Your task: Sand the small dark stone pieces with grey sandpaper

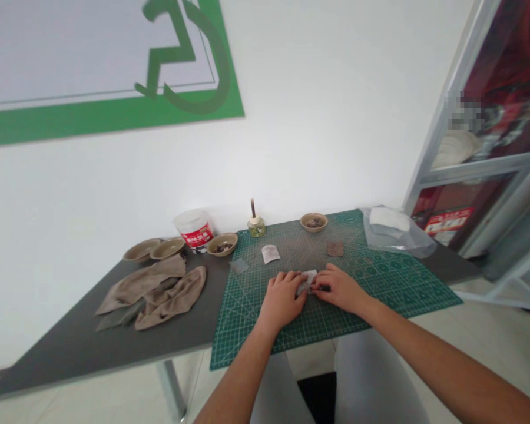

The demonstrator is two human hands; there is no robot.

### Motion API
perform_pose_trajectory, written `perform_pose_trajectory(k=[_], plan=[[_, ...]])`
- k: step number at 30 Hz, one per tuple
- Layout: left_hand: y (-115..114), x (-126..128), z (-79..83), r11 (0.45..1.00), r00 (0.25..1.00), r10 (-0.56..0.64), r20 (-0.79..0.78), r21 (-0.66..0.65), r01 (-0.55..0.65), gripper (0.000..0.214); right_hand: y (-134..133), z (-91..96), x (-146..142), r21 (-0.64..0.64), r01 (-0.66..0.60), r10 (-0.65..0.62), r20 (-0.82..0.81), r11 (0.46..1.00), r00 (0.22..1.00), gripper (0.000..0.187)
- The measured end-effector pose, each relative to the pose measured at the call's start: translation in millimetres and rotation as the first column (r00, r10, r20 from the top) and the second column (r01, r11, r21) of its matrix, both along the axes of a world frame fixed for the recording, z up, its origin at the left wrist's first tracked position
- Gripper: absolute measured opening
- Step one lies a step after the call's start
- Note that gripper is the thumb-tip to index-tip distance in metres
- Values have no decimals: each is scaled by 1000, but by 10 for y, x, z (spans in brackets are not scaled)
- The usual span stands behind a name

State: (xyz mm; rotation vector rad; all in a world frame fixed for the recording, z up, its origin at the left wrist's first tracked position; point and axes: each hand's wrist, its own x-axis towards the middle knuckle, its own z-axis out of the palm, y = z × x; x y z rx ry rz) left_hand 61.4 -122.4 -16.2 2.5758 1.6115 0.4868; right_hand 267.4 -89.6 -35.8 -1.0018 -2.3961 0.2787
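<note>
Both my hands rest on the green cutting mat (pixel 380 282) near its middle. My left hand (pixel 282 297) presses its curled fingers onto a small white-grey sheet (pixel 308 279) lying on the mat. My right hand (pixel 340 287) meets it from the right, fingers pinched on the same sheet's edge, with a small dark object under the fingertips that I cannot make out. A white square piece (pixel 270 254), a grey square piece (pixel 239 266) and a brown square piece (pixel 335 249) lie on the mat beyond my hands.
On the dark table (pixel 70 341) lie brown cloths (pixel 159 291), two empty bowls (pixel 154 249), a bowl with dark bits (pixel 222 244), a white tub (pixel 195 230), a small glass bottle (pixel 256 225), another bowl (pixel 314 222) and a plastic bag (pixel 395 231). A metal shelf (pixel 490 165) stands right.
</note>
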Motion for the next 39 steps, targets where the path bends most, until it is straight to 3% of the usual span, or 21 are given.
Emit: perform_pose_trajectory(k=[4, 8, 12, 16, 20, 24, 29, 39], plan=[[17, 2, -3, 1000, 1000, 0, 3, 2, 0, 39, -5, 6, -31, 27, 135, -135, -8, 990, 991, 6], [33, 6, -5, 1000, 1000, -2, -2, 1, 2, 38, -50, 10, -55, 30, 67, -67, 12, 997, 998, 3], [25, 14, -1, 1000, 1000, 15, -13, -14, -15, 39, -39, 16, -59, 44, 150, -151, 4, 988, 989, 4], [19, 13, 1, 1000, 1000, 11, -6, -5, -11, 38, -25, 4, -54, 48, 67, -68, 34, 997, 997, 6], [18, 13, 3, 1000, 1000, 12, -13, 1, -12, 38, -31, 1, -59, 66, 154, -156, 26, 986, 987, 7], [16, 18, 4, 1000, 1000, 9, -16, -1, -9, 39, -39, 5, -61, 58, 65, -67, 43, 996, 997, 7], [22, 20, -5, 1000, 1000, 16, -17, -7, -16, 40, -45, 0, -35, 58, 159, -160, 13, 985, 987, 7], [15, 15, 4, 1000, 1000, 18, -12, -14, -18, 40, -76, 3, -59, 40, 109, -109, 4, 993, 994, 9]])
